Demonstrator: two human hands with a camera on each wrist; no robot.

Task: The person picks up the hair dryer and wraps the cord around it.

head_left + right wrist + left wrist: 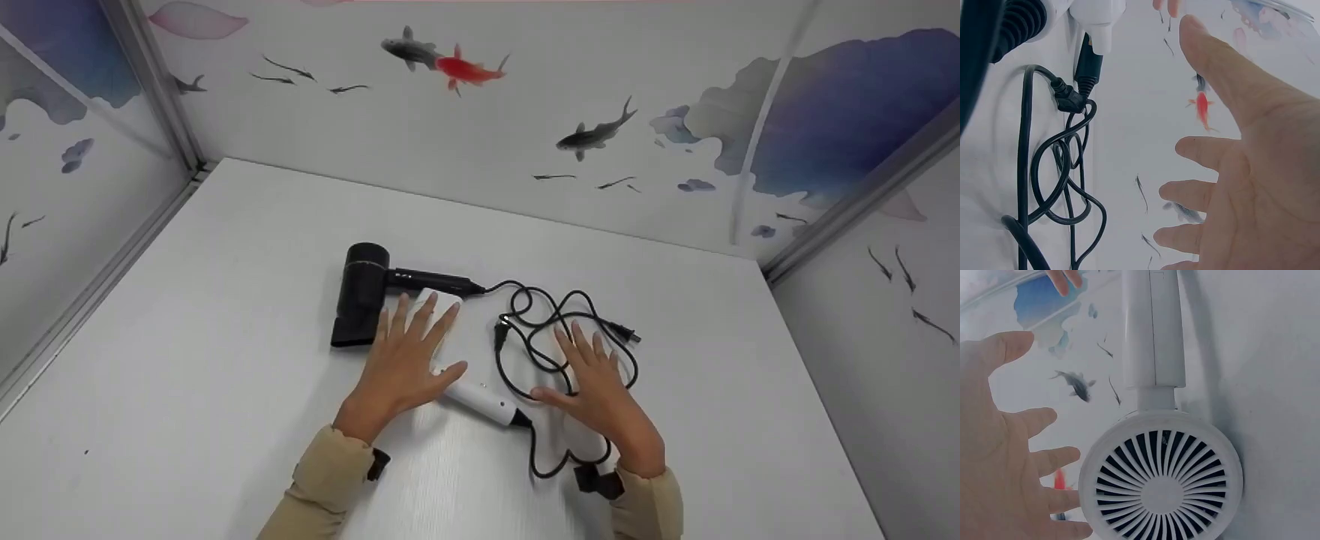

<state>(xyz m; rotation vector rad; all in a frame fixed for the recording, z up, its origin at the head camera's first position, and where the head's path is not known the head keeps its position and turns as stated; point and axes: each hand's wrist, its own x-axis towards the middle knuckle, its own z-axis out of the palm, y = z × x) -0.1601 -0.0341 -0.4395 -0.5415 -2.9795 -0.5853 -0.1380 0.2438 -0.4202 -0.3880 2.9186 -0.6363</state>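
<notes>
"First, the white hair dryer (480, 399): where on the bench (187, 360)?"

"Beneath the left hand (405, 367), handle slanting toward the right hand (600, 390). Round grille (1161, 495) just beside the left fingertips in the left wrist view; contact cannot be told."

"State of the fingers?"

"Both sets released: straight, spread, grasping nothing."

"Other stock?"

"Black hair dryer (362, 289), one, lying just beyond the left hand, handle pointing right. Black cords (1023, 169), looped and tangled, beneath and around the right hand. Plugs, two: one (625, 332) past the right fingertips, one (501, 334) between the hands."

"Obstructions?"

"Left hand, covering much of the white dryer's head in the head view; cord loops, crossing the space between the hands."

"Surround?"

"White wall panels (450, 150), printed with grey fish and one red fish (469, 71)."
</notes>
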